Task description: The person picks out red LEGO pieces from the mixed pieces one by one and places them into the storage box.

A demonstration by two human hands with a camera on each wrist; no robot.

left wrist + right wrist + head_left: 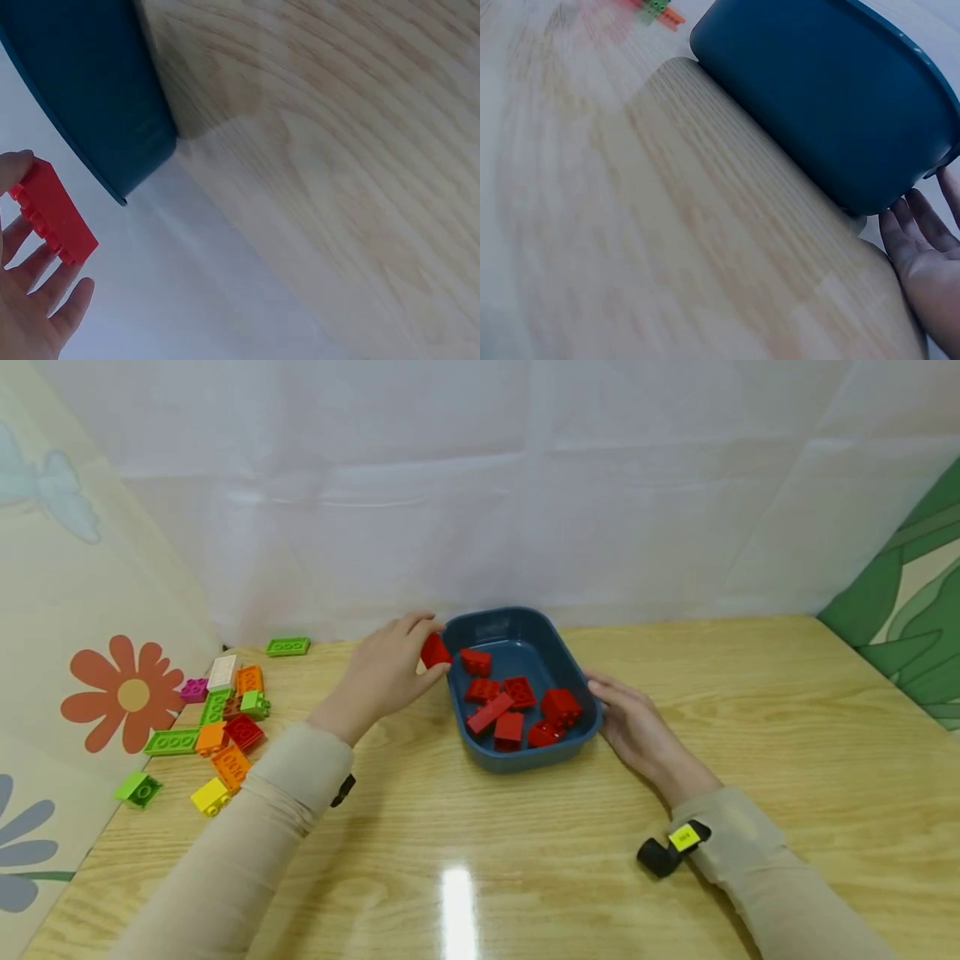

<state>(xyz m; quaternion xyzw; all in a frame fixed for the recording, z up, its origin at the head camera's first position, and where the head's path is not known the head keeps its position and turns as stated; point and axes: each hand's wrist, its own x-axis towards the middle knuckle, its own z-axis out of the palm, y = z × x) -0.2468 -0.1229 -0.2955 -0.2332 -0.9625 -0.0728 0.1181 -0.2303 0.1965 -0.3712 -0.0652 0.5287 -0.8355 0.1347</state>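
Observation:
My left hand (386,668) pinches a red toy brick (435,651) just off the left rim of a dark blue plastic bin (502,762). In the left wrist view the thumb grips one end of that brick (61,214), whose studs face the fingers, and the bin (90,97) is beside it. Several red bricks (508,730) lie loose inside the bin. At the bin's right side, my right hand (637,731) rests its fingers against the wall and rim. The right wrist view shows these fingers (919,225) extended, touching the bin's end.
A loose group of orange, green, yellow, white, magenta and dark red bricks (231,766) lies on the wooden table (420,860) at the left. One green flat brick (288,647) lies farther back. A white cloth (525,493) hangs behind, with patterned panels on both sides.

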